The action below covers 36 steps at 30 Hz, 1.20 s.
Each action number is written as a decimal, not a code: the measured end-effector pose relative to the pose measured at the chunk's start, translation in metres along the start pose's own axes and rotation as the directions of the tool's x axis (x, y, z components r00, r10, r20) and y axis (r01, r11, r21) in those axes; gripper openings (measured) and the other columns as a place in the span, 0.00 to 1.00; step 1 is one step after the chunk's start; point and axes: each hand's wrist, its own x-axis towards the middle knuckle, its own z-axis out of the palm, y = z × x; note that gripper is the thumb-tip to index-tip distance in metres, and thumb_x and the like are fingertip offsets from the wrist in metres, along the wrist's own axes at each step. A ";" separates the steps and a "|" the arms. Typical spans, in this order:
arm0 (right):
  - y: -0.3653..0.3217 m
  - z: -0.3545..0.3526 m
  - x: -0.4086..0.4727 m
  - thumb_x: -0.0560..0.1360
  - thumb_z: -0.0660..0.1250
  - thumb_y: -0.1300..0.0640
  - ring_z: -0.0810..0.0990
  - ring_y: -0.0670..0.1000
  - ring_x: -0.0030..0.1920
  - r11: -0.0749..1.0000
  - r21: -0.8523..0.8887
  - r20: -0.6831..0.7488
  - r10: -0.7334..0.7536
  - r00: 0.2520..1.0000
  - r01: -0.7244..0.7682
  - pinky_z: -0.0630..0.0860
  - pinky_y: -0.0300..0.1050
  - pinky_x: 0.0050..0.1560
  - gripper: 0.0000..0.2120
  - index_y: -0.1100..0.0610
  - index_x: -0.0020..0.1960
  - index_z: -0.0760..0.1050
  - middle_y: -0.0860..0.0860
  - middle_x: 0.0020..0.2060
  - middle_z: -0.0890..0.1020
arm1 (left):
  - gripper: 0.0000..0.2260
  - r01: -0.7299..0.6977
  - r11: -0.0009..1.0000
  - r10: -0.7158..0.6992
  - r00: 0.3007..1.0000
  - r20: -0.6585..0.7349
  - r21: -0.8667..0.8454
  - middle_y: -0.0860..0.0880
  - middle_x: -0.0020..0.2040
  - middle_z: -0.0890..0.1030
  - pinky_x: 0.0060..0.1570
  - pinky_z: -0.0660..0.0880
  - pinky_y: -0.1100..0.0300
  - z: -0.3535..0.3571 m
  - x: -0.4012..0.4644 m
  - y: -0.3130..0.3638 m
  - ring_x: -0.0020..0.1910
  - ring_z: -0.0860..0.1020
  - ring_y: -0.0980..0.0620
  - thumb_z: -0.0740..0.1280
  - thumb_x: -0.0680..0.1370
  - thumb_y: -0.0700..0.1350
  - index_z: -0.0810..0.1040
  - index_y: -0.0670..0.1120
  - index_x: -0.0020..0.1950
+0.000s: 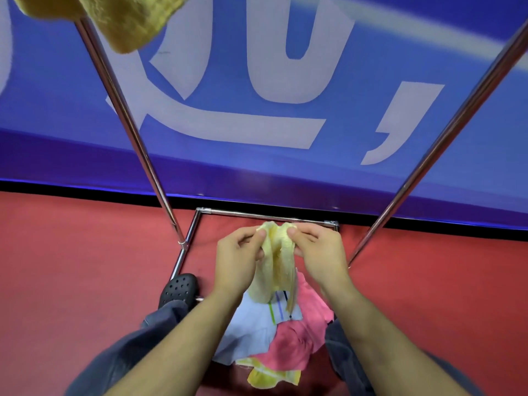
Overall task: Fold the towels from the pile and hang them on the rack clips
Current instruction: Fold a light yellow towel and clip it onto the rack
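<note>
- Two hands: left, right.
- One towel held.
- One towel hanging.
- Pile: perhaps three towels.
- Two rack poles.
- One shoe.

1. Left hand and right hand pinch the top edge of a pale yellow towel.
2. Towel pile lies on the red floor below.
3. A darker yellow towel hangs by the chrome rack.

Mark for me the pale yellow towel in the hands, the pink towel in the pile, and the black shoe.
pale yellow towel [278, 264]: head view, on its hanging folds.
pink towel [294, 342]: head view, on its middle.
black shoe [179, 287]: head view, on its perforated toe.
</note>
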 end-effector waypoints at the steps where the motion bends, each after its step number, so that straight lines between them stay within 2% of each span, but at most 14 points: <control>1: 0.001 0.003 0.001 0.78 0.71 0.62 0.88 0.53 0.48 1.000 -0.020 0.010 -0.017 1.000 0.017 0.82 0.60 0.56 0.06 0.54 0.46 0.85 0.52 0.43 0.89 | 0.05 -0.016 1.000 0.016 1.000 -0.006 -0.001 0.47 0.32 0.79 0.40 0.75 0.54 0.001 0.000 0.002 0.32 0.73 0.54 0.71 0.80 0.41 0.86 0.44 0.45; 5: 0.005 0.008 0.002 0.78 0.71 0.59 0.87 0.51 0.49 0.997 -0.050 0.045 -0.058 0.997 0.060 0.82 0.60 0.57 0.07 0.51 0.46 0.85 0.49 0.43 0.88 | 0.03 -0.032 0.999 0.031 0.999 -0.025 -0.006 0.48 0.39 0.87 0.45 0.80 0.52 0.002 0.002 0.006 0.36 0.82 0.53 0.74 0.78 0.43 0.87 0.44 0.48; 7: 0.004 0.010 0.001 0.79 0.71 0.59 0.87 0.49 0.48 0.995 -0.066 0.040 -0.073 0.997 0.076 0.82 0.59 0.57 0.08 0.49 0.44 0.85 0.48 0.42 0.88 | 0.03 -0.035 0.999 0.035 0.999 -0.020 0.003 0.49 0.40 0.88 0.43 0.80 0.57 0.002 0.002 0.008 0.36 0.82 0.56 0.75 0.77 0.42 0.87 0.44 0.49; 9: 0.002 0.011 0.001 0.79 0.71 0.60 0.88 0.49 0.47 0.996 -0.053 0.034 -0.077 0.996 0.078 0.83 0.59 0.56 0.09 0.49 0.43 0.85 0.48 0.41 0.88 | 0.02 -0.030 1.000 0.030 0.999 -0.016 -0.005 0.50 0.37 0.87 0.41 0.78 0.59 0.003 0.001 0.009 0.33 0.81 0.57 0.75 0.76 0.41 0.87 0.45 0.48; 12: -0.001 0.015 -0.003 0.78 0.72 0.59 0.88 0.53 0.46 0.998 -0.024 0.026 -0.057 0.998 0.057 0.83 0.61 0.54 0.10 0.49 0.41 0.86 0.51 0.40 0.88 | 0.01 0.014 0.998 -0.015 1.000 -0.021 -0.061 0.47 0.32 0.84 0.38 0.79 0.55 0.005 -0.001 0.010 0.31 0.78 0.54 0.76 0.75 0.40 0.86 0.44 0.46; 14: -0.003 0.018 -0.007 0.78 0.71 0.61 0.88 0.49 0.44 0.999 0.006 0.035 -0.043 0.998 0.043 0.83 0.58 0.54 0.10 0.50 0.41 0.86 0.50 0.39 0.88 | 0.02 0.032 0.996 -0.034 0.999 -0.025 -0.078 0.42 0.36 0.86 0.45 0.82 0.46 0.008 -0.002 0.009 0.35 0.81 0.51 0.77 0.75 0.41 0.86 0.44 0.47; 16: -0.004 0.018 -0.008 0.78 0.71 0.61 0.87 0.47 0.44 0.998 0.002 0.038 -0.058 0.998 0.058 0.83 0.57 0.54 0.10 0.50 0.43 0.86 0.48 0.40 0.88 | 0.03 0.040 0.994 -0.042 0.999 -0.019 -0.101 0.43 0.39 0.87 0.51 0.83 0.42 0.009 -0.003 0.009 0.39 0.85 0.49 0.76 0.76 0.41 0.87 0.44 0.49; 22: -0.003 0.015 -0.009 0.79 0.70 0.61 0.88 0.48 0.47 0.993 -0.049 0.068 -0.101 0.993 0.104 0.84 0.54 0.52 0.08 0.53 0.51 0.87 0.47 0.43 0.89 | 0.05 0.066 0.988 -0.066 0.998 0.004 -0.138 0.47 0.44 0.88 0.53 0.84 0.48 0.010 -0.008 0.013 0.46 0.87 0.46 0.73 0.78 0.38 0.87 0.42 0.52; 25: -0.004 0.015 -0.008 0.80 0.69 0.60 0.87 0.47 0.46 0.993 -0.048 0.080 -0.103 0.991 0.107 0.85 0.51 0.49 0.07 0.53 0.52 0.86 0.47 0.43 0.88 | 0.07 0.044 0.989 -0.037 0.998 0.048 -0.141 0.49 0.45 0.88 0.54 0.83 0.53 0.011 -0.009 0.013 0.49 0.87 0.48 0.69 0.80 0.38 0.87 0.44 0.52; 27: -0.004 0.014 -0.007 0.78 0.71 0.60 0.87 0.44 0.44 0.995 -0.025 0.094 -0.099 0.991 0.102 0.84 0.44 0.45 0.06 0.52 0.51 0.86 0.46 0.43 0.88 | 0.09 0.041 0.986 -0.024 0.994 0.107 -0.161 0.47 0.47 0.88 0.53 0.82 0.56 0.010 -0.012 0.016 0.51 0.86 0.48 0.66 0.82 0.37 0.87 0.43 0.53; 29: -0.005 0.013 -0.007 0.76 0.74 0.63 0.86 0.44 0.41 0.996 0.034 0.091 -0.083 0.992 0.081 0.80 0.37 0.40 0.07 0.54 0.51 0.85 0.48 0.41 0.88 | 0.12 0.105 0.962 -0.058 0.980 0.189 -0.253 0.43 0.50 0.88 0.54 0.82 0.58 0.009 -0.014 0.020 0.53 0.86 0.47 0.62 0.83 0.35 0.86 0.40 0.56; 31: -0.005 0.011 -0.006 0.75 0.74 0.65 0.85 0.44 0.38 0.995 0.060 0.049 -0.077 0.996 0.074 0.79 0.37 0.38 0.07 0.58 0.53 0.84 0.51 0.40 0.88 | 0.14 0.185 0.929 -0.098 0.958 0.268 -0.320 0.41 0.54 0.87 0.57 0.82 0.56 0.008 -0.014 0.024 0.56 0.85 0.47 0.59 0.83 0.34 0.83 0.38 0.60; 34: -0.007 0.006 0.000 0.79 0.70 0.63 0.85 0.44 0.39 0.995 0.041 0.006 -0.090 0.996 0.090 0.82 0.38 0.38 0.04 0.59 0.51 0.84 0.50 0.40 0.87 | 0.15 0.198 0.946 -0.115 0.945 0.307 -0.256 0.41 0.53 0.87 0.56 0.82 0.56 0.006 -0.007 0.026 0.54 0.86 0.46 0.57 0.83 0.33 0.82 0.38 0.60; 36: -0.008 0.003 0.003 0.80 0.69 0.63 0.84 0.44 0.42 0.992 0.007 0.020 -0.125 0.992 0.125 0.83 0.40 0.40 0.05 0.56 0.50 0.83 0.48 0.41 0.85 | 0.16 0.092 0.989 -0.065 0.974 0.219 -0.115 0.42 0.46 0.88 0.50 0.82 0.57 0.000 0.003 0.021 0.49 0.86 0.48 0.57 0.81 0.30 0.83 0.41 0.56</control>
